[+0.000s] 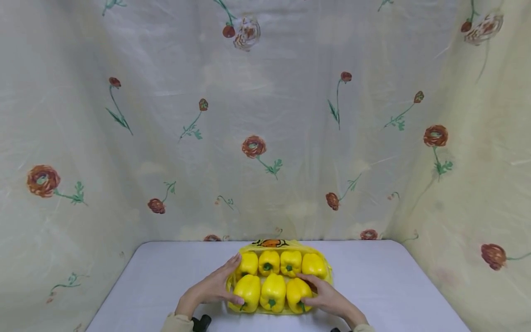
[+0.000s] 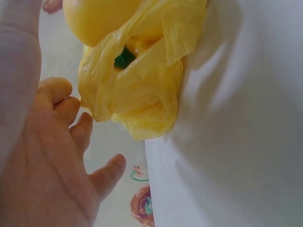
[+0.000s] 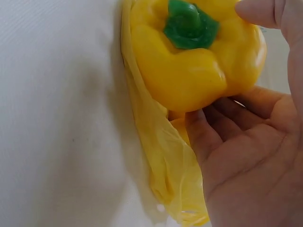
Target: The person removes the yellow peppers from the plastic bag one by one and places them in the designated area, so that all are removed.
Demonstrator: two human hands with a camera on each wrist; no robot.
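Yellow bell peppers with green stems lie in two rows on a thin yellow plastic bag (image 1: 295, 246) on the table. Three make up the front row, and several stand behind them. My right hand (image 1: 329, 297) grips the front right pepper (image 1: 297, 291), thumb on one side and fingers on the other; the right wrist view shows its green stem (image 3: 191, 23) facing the camera. At the left end of the bag my left hand (image 1: 215, 282) is spread, its thumb by the front left pepper (image 1: 248, 290). Crumpled bag film (image 2: 147, 94) lies close to its fingers in the left wrist view.
A white-covered table (image 1: 166, 272) carries the bag near its middle. Behind and on both sides hangs a pale cloth (image 1: 290, 198) printed with red flowers. The bag's back edge shows an orange and black print (image 1: 271, 243).
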